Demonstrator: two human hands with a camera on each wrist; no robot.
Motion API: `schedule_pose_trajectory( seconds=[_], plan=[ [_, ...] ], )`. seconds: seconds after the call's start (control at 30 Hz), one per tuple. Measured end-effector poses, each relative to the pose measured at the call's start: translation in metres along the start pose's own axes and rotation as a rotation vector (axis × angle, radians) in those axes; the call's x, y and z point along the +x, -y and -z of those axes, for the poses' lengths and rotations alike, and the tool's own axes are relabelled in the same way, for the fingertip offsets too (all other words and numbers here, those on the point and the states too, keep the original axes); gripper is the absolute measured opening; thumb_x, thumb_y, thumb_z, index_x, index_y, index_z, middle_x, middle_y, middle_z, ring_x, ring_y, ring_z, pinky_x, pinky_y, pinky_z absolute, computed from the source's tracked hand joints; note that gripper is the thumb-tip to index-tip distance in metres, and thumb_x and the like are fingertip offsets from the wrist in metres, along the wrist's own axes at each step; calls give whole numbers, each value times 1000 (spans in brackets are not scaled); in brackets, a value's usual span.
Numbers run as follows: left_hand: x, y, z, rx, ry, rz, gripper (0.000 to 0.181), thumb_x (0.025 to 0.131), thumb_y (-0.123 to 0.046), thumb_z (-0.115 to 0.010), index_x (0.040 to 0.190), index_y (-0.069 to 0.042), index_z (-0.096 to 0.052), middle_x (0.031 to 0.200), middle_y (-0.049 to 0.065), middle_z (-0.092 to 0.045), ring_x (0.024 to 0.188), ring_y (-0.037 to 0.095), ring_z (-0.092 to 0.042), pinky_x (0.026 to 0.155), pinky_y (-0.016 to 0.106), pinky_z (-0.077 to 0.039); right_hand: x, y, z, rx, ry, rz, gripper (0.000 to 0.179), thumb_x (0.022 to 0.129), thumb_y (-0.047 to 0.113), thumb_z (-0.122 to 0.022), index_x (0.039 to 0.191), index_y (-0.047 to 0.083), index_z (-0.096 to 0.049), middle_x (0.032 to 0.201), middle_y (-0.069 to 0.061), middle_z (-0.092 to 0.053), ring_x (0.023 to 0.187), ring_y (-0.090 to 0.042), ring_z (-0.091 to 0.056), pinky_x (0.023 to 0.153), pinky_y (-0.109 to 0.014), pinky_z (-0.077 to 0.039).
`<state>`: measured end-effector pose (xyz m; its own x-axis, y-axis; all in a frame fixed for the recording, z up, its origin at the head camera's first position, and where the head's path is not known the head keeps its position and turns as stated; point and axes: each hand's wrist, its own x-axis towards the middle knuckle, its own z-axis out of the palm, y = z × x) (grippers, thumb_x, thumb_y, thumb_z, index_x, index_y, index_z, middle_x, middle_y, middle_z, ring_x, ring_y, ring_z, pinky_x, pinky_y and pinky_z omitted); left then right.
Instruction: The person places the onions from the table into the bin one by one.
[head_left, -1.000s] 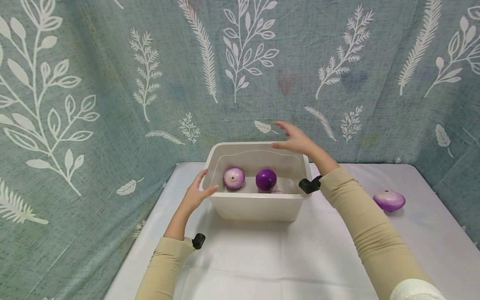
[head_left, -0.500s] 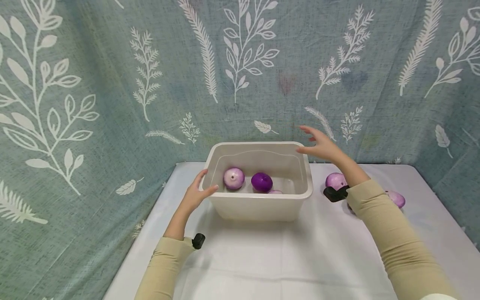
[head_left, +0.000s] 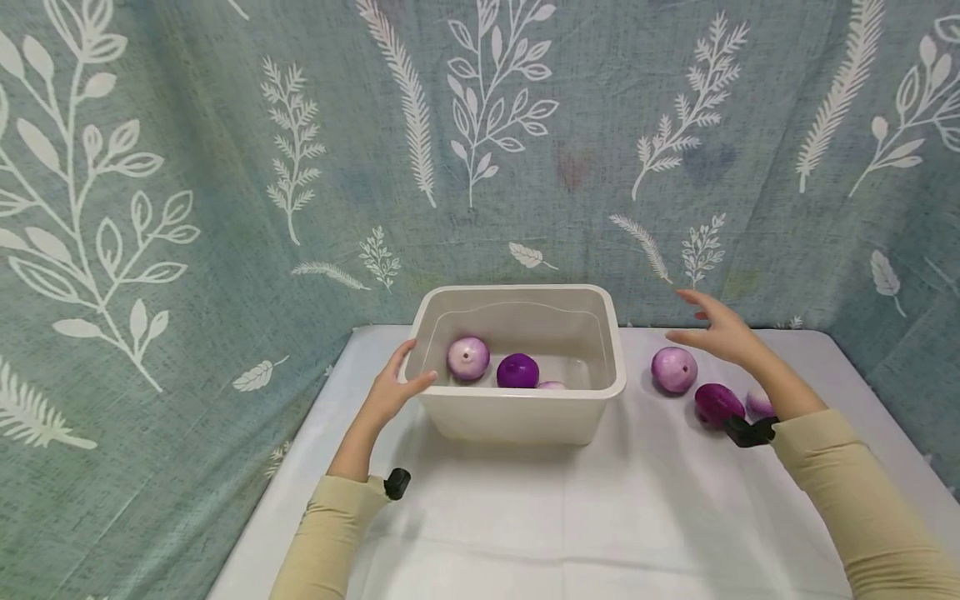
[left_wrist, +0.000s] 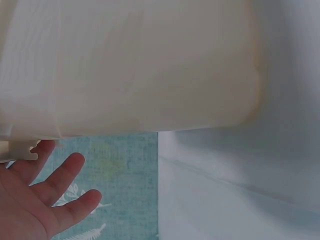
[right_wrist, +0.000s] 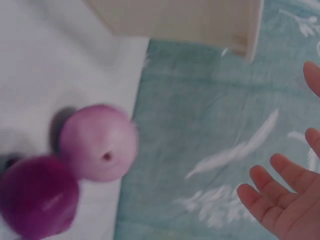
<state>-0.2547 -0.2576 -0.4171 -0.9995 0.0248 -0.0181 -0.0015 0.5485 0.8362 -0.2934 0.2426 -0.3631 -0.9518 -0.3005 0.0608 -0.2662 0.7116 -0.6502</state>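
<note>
My left hand (head_left: 386,395) holds the left rim of a pale plastic bin (head_left: 517,415), thumb over the rim. In the left wrist view its other fingers (left_wrist: 59,181) spread along the outer wall. Inside the bin lie a light purple onion (head_left: 468,358), a dark purple onion (head_left: 517,372) and part of another pale onion (head_left: 551,385), mostly hidden by the front wall. My right hand (head_left: 716,329) hovers right of the bin, fingers apart, nothing in it. Close by on the table are a light purple onion (head_left: 674,370), a dark purple onion (head_left: 718,406) and a pale onion (head_left: 760,402) partly covered by the wrist.
A white cloth covers the table (head_left: 480,525). Blue-green curtains (head_left: 480,167) with white leaf prints rise behind the bin and along both sides. Black wrist straps (head_left: 750,432) sit at the sleeve cuffs.
My right hand has moved right and slightly down from over the bin to the onions on the table. The dark onion inside has rolled left and nearer. My left hand stays put.
</note>
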Motion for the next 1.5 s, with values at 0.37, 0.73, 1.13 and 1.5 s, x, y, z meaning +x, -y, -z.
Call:
schedule_pose_trajectory(
  seconds=[0.37, 0.73, 1.13, 1.5],
  plan=[
    [0, 1, 0, -8, 4, -4, 79, 81, -41, -65, 145, -24, -22, 150, 13, -21, 135, 36, -22, 104, 57, -23, -41, -49, -13, 47, 4, -58, 79, 88, 34, -60, 142, -5, -17, 141, -33, -21, 120, -53, -30, 91, -64, -31],
    [-1, 0, 0, -19, 0, -16, 78, 82, -39, -65, 145, -23, -22, 151, 12, -20, 135, 35, -21, 105, 57, -22, -66, -89, -43, 55, -27, -100, 73, 85, 31, -63, 136, -7, -28, 136, -36, -28, 115, -56, -34, 88, -64, -35],
    [0, 1, -1, -24, 2, -11, 78, 82, -40, -65, 145, -24, -22, 151, 11, -19, 136, 35, -20, 104, 57, -22, -79, -117, -73, 63, -115, -87, 65, 81, 23, -68, 128, -10, -39, 126, -36, -41, 108, -48, -42, 86, -58, -36],
    [1, 3, -2, -20, -4, -11, 78, 82, -40, -65, 145, -24, -23, 151, 11, -19, 136, 35, -19, 104, 58, -21, -81, -126, -93, 145, -186, -126, 68, 79, 15, -70, 131, -8, -33, 123, -36, -38, 109, -50, -42, 88, -57, -36]
  ],
)
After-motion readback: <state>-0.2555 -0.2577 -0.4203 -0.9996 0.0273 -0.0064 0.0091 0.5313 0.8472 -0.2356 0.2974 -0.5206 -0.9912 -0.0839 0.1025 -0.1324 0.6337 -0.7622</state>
